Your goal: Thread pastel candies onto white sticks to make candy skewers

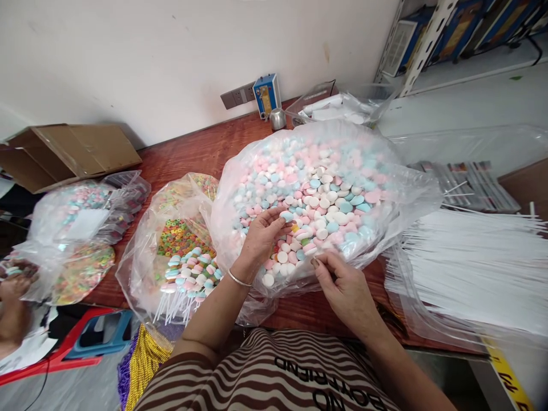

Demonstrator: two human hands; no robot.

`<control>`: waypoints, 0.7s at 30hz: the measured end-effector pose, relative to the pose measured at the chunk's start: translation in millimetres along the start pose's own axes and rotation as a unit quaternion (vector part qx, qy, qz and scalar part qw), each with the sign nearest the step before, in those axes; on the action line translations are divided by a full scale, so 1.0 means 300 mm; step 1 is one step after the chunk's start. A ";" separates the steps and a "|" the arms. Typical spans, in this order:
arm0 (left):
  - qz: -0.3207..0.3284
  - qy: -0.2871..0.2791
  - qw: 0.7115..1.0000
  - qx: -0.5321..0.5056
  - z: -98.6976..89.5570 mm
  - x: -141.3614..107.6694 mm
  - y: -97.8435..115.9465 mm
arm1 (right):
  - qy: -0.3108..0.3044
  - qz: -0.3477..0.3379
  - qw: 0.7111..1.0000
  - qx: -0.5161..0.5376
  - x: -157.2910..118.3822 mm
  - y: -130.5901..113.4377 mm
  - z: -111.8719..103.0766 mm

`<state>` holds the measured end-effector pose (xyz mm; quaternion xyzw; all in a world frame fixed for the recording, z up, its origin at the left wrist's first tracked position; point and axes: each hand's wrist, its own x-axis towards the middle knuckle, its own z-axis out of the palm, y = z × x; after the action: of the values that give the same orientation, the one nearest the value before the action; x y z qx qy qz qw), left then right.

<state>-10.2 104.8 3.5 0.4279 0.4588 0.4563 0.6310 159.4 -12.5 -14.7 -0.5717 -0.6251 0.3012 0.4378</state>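
My left hand (265,233), with a bangle on its wrist, pinches a pale blue marshmallow (286,216) above a big clear bag (240,165) of pink, white and blue marshmallows (325,197). Between my hands a short stack of marshmallows and cereal rings (305,242) slants down toward my right hand (338,279). The right thumb and forefinger are pinched at the lower end of this stack, on what looks like a thin white stick, mostly hidden. Left of my forearm, skewers of stacked marshmallows (192,277) lie on an open bag of coloured cereal rings (177,237).
White sticks (475,268) lie in a plastic bag at right. A blue device (266,96) and a metal cup (277,119) stand by the wall. A cardboard box (85,148) and more filled bags (85,268) are at left, near another person's hand (17,285).
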 end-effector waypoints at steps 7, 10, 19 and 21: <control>0.009 -0.003 1.000 -0.003 0.007 -0.009 -0.006 | -0.010 0.010 1.000 -0.001 0.006 0.004 0.005; 0.020 -0.009 0.999 0.026 0.008 -0.016 -0.010 | -0.001 0.009 1.000 0.000 0.008 0.004 0.009; 0.091 0.010 0.983 0.159 0.025 -0.045 -0.032 | 0.011 0.024 1.000 -0.001 0.008 -0.006 0.023; 0.102 0.013 0.978 0.180 0.028 -0.051 -0.035 | 0.016 0.029 0.999 -0.004 0.009 -0.007 0.029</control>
<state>-2.6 86.8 -1.8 0.5727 0.4956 0.4339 0.4880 150.9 -9.3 -15.9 -0.5960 -0.6022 0.3019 0.4371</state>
